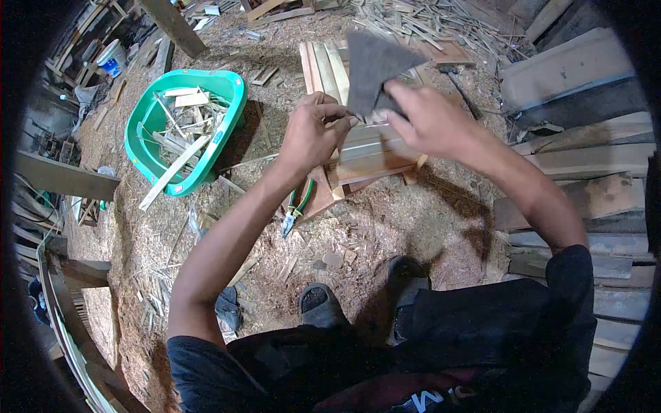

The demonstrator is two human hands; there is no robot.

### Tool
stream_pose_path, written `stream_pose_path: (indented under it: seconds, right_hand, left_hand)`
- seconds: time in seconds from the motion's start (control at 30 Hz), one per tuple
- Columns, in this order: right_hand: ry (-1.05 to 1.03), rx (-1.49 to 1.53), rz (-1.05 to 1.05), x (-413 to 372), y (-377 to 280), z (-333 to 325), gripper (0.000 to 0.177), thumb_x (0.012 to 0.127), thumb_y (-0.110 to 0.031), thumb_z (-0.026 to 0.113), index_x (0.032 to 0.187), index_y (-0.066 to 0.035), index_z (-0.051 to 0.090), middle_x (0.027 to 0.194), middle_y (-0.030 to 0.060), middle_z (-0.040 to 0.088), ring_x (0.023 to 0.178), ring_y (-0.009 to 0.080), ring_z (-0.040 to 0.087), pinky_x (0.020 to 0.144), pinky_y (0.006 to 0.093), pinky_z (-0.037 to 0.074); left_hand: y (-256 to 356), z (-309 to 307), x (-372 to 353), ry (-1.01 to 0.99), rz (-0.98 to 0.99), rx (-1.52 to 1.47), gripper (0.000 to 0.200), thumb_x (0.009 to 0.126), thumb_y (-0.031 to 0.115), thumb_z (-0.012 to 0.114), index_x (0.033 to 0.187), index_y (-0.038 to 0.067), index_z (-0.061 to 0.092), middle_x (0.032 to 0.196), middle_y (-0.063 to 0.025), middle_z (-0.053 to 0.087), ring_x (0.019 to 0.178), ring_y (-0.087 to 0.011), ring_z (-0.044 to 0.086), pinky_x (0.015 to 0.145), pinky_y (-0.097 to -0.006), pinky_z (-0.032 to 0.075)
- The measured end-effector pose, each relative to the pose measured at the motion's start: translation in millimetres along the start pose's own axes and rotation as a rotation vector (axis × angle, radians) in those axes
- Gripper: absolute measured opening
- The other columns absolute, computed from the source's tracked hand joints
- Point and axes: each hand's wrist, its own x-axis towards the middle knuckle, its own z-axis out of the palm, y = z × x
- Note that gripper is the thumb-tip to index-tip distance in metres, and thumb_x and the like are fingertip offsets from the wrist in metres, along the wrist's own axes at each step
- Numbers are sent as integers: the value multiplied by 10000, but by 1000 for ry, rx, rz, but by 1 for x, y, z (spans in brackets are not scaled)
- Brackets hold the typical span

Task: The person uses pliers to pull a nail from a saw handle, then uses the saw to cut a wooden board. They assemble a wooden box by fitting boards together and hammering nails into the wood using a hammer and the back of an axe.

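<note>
A dark grey, flat flexible sheet [379, 65], like cloth or sandpaper, is raised over the wooden slats, its upper part flaring outward. My right hand [430, 120] grips its lower right edge between thumb and fingers. At the lower left corner, my left hand [318, 131] is closed in a pinch against the sheet; exactly what its fingertips hold is small and partly hidden. Beneath both hands lie planed wooden slats [365, 150] side by side on a board. Green-handled pliers [296, 208] lie by the board's near left corner.
A green plastic tub [237, 93] full of wood scraps stands to the left, one strip jutting over its rim. Stacked planks [578, 199] line the right side. Scrap strips [413, 24] are heaped at the back. Wood shavings cover the floor around my sandals [322, 306].
</note>
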Motion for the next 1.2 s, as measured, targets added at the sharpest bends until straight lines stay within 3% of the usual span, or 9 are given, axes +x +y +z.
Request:
stream_pose_path:
  seconds: [0.07, 0.27, 0.37, 0.57, 0.67, 0.93, 1.03, 1.17, 1.2]
  right_hand:
    - [48, -3, -92, -6, 5, 7, 293, 885, -151, 583, 1054, 74, 505, 779, 280, 621, 779, 473, 625, 702, 507, 492]
    - [83, 70, 53, 0, -2, -1, 320, 880, -158, 585, 1046, 101, 495, 792, 294, 625, 773, 468, 632, 699, 507, 498]
    - [-106, -4, 65, -5, -4, 1, 333, 878, -158, 588, 1059, 106, 496, 799, 300, 629, 774, 468, 636, 690, 513, 499]
    - [85, 55, 43, 6, -3, -6, 316, 887, -155, 607, 1105, 60, 526, 804, 298, 623, 767, 456, 636, 656, 489, 487]
    - [-120, -41, 84, -5, 0, 4, 324, 877, -163, 580, 1081, 79, 513, 800, 314, 619, 801, 471, 633, 755, 515, 501]
    - [20, 10, 37, 1, -1, -4, 252, 869, -137, 632, 1003, 50, 530, 766, 276, 613, 750, 436, 638, 628, 464, 475]
    - [-82, -26, 50, -4, -2, -4, 275, 880, -161, 593, 1012, 68, 518, 761, 284, 616, 755, 456, 628, 694, 513, 490]
    - [94, -9, -16, 5, 2, -4, 258, 884, -158, 589, 990, 65, 516, 769, 287, 613, 784, 456, 628, 711, 504, 496]
    - [46, 2, 5, 5, -1, -4, 266, 882, -161, 594, 992, 67, 516, 768, 287, 612, 789, 455, 629, 709, 502, 495]
  left_hand:
    - [-1, 1, 0, 7, -4, -10, 205, 804, 170, 745, 927, 7, 734, 887, -108, 628, 867, -229, 597, 777, -346, 474]
    - [-2, 4, -2, 26, 5, -16, 200, 809, 182, 745, 912, 11, 736, 884, -107, 635, 859, -229, 599, 769, -347, 478]
    - [-4, 4, -1, 26, 26, 11, 202, 808, 185, 749, 912, 13, 738, 884, -108, 637, 861, -227, 599, 767, -345, 480]
    - [-4, 4, -1, 12, 10, -23, 206, 798, 183, 757, 916, 15, 741, 884, -108, 637, 860, -222, 596, 773, -341, 478]
    - [-4, 2, -1, 38, 48, -2, 204, 797, 181, 756, 917, 17, 742, 884, -106, 638, 857, -224, 594, 776, -343, 476]
    - [-3, 3, 0, 16, 21, 13, 199, 793, 173, 756, 924, 23, 744, 884, -103, 641, 862, -233, 598, 783, -346, 478]
    - [-4, 3, 0, 37, 42, 16, 194, 790, 168, 757, 921, 25, 745, 884, -105, 643, 859, -233, 602, 776, -340, 481]
    - [-6, 5, -2, 23, 27, 1, 204, 786, 169, 763, 916, 13, 741, 896, -112, 648, 864, -231, 609, 773, -335, 486]
    - [-4, 3, 0, 17, 32, 27, 209, 785, 170, 765, 915, 9, 740, 898, -114, 649, 867, -230, 611, 772, -335, 487]
